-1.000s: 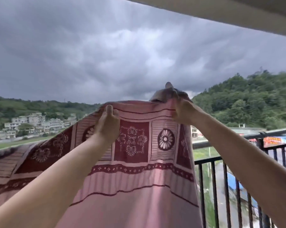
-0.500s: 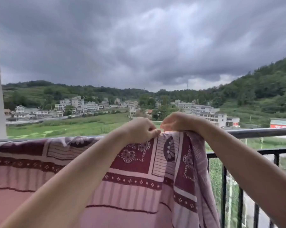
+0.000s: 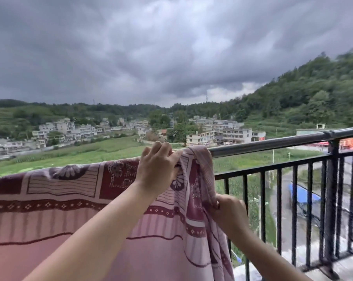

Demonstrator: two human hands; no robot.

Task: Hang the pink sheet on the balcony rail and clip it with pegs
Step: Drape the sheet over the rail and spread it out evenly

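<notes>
while left hand [image 3: 156, 169] grips it, pink sheet [image 3: 50, 209] drapes balcony rail [image 3: 273, 141].

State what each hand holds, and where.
Left hand grips the pink sheet at its top edge on the rail; right hand its hanging side edge.

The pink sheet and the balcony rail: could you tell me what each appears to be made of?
Pink sheet: soft woven cloth, probably cotton, matte; it drapes and bunches into folds.
Balcony rail: a metal tube, seemingly bare steel, with a dull sheen along its top; the bars below look like black-painted metal.
</notes>
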